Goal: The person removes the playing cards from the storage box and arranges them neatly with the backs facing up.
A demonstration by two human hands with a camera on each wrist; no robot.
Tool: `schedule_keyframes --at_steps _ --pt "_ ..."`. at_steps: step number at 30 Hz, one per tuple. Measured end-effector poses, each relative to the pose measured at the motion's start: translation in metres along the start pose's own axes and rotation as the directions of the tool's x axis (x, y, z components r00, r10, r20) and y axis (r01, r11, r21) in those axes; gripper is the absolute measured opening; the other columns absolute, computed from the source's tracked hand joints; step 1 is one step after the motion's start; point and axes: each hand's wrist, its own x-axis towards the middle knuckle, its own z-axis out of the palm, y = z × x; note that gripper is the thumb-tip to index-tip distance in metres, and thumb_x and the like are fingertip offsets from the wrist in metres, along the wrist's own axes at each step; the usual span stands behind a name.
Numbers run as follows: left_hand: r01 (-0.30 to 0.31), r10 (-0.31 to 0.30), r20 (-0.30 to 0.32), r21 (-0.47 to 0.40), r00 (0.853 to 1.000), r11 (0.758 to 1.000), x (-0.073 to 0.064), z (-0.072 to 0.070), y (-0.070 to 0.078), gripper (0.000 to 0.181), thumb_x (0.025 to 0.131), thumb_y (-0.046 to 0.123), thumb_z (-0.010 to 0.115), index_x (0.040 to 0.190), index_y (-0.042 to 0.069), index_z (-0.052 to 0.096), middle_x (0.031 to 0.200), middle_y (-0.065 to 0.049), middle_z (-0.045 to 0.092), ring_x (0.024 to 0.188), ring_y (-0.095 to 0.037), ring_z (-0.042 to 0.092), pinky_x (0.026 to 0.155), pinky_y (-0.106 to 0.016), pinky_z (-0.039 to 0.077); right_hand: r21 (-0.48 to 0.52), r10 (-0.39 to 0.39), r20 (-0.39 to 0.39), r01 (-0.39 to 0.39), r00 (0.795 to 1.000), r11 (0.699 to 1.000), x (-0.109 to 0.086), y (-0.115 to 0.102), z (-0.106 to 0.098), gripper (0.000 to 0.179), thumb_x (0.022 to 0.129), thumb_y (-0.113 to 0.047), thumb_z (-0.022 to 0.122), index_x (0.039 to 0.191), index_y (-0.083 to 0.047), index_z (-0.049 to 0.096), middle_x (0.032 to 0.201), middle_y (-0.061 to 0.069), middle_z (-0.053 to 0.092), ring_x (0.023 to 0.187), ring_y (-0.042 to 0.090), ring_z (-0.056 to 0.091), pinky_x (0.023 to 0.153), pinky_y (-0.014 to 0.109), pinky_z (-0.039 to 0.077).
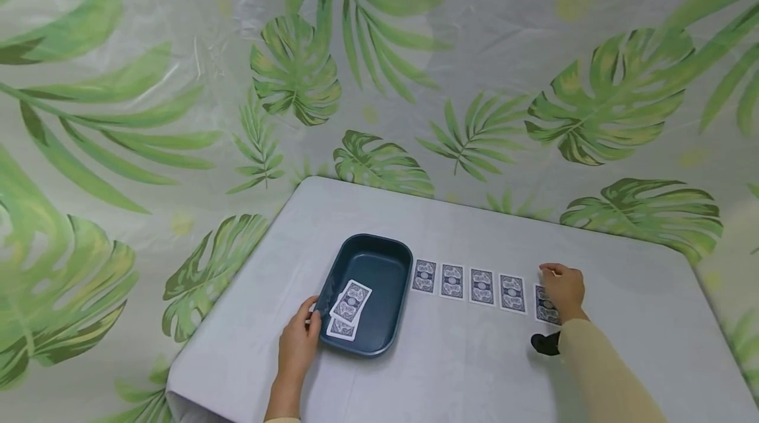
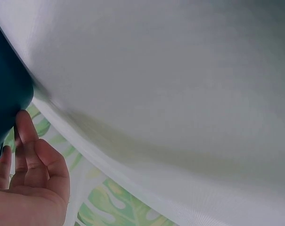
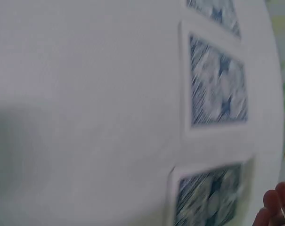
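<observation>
My left hand (image 1: 298, 342) holds the left side of a dark blue rectangular tray (image 1: 405, 291), fingers against its outer wall; in the left wrist view the fingertips touch the tray (image 2: 8, 84). Two or so overlapping face-down playing cards (image 1: 352, 302) lie inside it. Right of the tray, several blue-backed cards lie face down in a row, among them one card (image 1: 452, 281) near the tray. My right hand (image 1: 565, 289) is over the far end of the row, partly covering the last card (image 1: 544, 308). Nothing is visible in its bent fingers, which show at the right wrist view's edge.
A white cloth covers the table (image 1: 462, 364). Beside my right wrist is a small black object (image 1: 544, 344), partly hidden by the sleeve. A leaf-patterned sheet (image 1: 379, 80) hangs behind the table's back edge.
</observation>
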Motion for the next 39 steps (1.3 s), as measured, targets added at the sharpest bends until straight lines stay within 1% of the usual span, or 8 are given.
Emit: schedule_keyframes --at_steps 5,13,15,19,23,29,32,39 --pt "0.001 -0.001 -0.002 -0.003 1.000 1.000 0.001 -0.002 -0.001 0.032 0.096 0.011 0.056 0.127 0.008 0.061 0.096 -0.015 0.068 0.077 -0.026 0.066 0.072 -0.047 0.051 0.049 -0.121 -0.009 0.121 0.993 0.991 -0.001 -0.043 0.017 0.028 0.100 -0.009 0.047 0.111 0.008 0.066 0.112 0.028 0.054 0.107 0.042 0.047 0.087 0.051 0.034" --pt "0.008 -0.008 0.008 0.006 1.000 1.000 0.004 -0.003 -0.003 0.032 0.097 0.011 0.056 0.128 0.008 0.061 0.097 -0.013 0.068 0.078 -0.025 0.065 0.072 -0.045 0.050 0.209 -0.154 0.109 0.128 0.982 0.969 -0.014 -0.113 0.061 0.028 0.102 -0.016 0.049 0.118 0.002 0.065 0.112 0.021 0.059 0.098 0.029 0.054 0.077 0.034 0.040" --pt "0.011 -0.012 0.012 0.006 1.000 1.000 0.004 -0.004 -0.003 0.032 0.097 0.012 0.056 0.128 0.008 0.061 0.097 -0.013 0.068 0.078 -0.025 0.065 0.072 -0.045 0.050 0.298 -0.146 0.130 0.101 0.981 0.949 -0.021 -0.131 0.075 0.028 0.101 -0.014 0.051 0.118 0.004 0.064 0.110 0.021 0.062 0.089 0.021 0.058 0.075 0.030 0.043" --pt "0.022 -0.022 0.014 0.002 1.000 1.000 0.004 -0.005 -0.004 0.032 0.097 0.012 0.056 0.128 0.009 0.062 0.097 -0.012 0.068 0.078 -0.024 0.065 0.072 -0.044 0.050 0.463 -0.159 0.190 0.055 0.969 0.885 -0.038 -0.166 0.102 0.027 0.099 -0.011 0.054 0.118 0.007 0.062 0.103 0.021 0.064 0.071 0.008 0.058 0.067 0.022 0.045" --pt "0.025 -0.025 0.014 -0.004 1.000 1.000 0.003 -0.004 -0.004 0.032 0.096 0.012 0.057 0.128 0.009 0.062 0.096 -0.012 0.068 0.077 -0.022 0.064 0.071 -0.043 0.050 0.515 -0.204 0.240 0.053 0.949 0.856 -0.058 -0.193 0.126 0.025 0.097 -0.008 0.053 0.116 0.006 0.063 0.096 0.015 0.065 0.072 0.014 0.060 0.067 0.025 0.046" --pt "0.006 -0.006 0.013 -0.018 1.000 1.000 0.003 0.001 -0.003 0.032 0.096 0.011 0.058 0.127 0.010 0.063 0.095 -0.010 0.068 0.075 -0.019 0.063 0.070 -0.041 0.050 0.550 -0.231 0.289 0.037 0.929 0.835 -0.086 -0.214 0.157 0.023 0.094 -0.006 0.057 0.112 0.007 0.064 0.091 0.012 0.065 0.083 0.033 0.063 0.080 0.043 0.051" --pt "0.009 -0.009 0.011 -0.020 1.000 1.000 0.003 0.002 -0.004 0.032 0.096 0.011 0.058 0.127 0.010 0.063 0.093 -0.009 0.068 0.074 -0.018 0.062 0.069 -0.040 0.050 0.554 -0.250 0.316 0.036 0.915 0.832 -0.098 -0.216 0.171 0.023 0.094 -0.006 0.058 0.111 0.009 0.064 0.090 0.011 0.065 0.084 0.036 0.063 0.081 0.047 0.050" --pt "-0.005 0.005 0.005 -0.023 1.000 1.000 0.004 0.000 -0.003 0.032 0.096 0.011 0.059 0.127 0.009 0.063 0.094 -0.009 0.069 0.075 -0.019 0.063 0.070 -0.041 0.050 0.520 -0.254 0.339 0.045 0.906 0.853 -0.115 -0.216 0.189 0.021 0.094 -0.005 0.058 0.109 0.007 0.066 0.089 0.010 0.066 0.073 0.018 0.061 0.075 0.038 0.050"
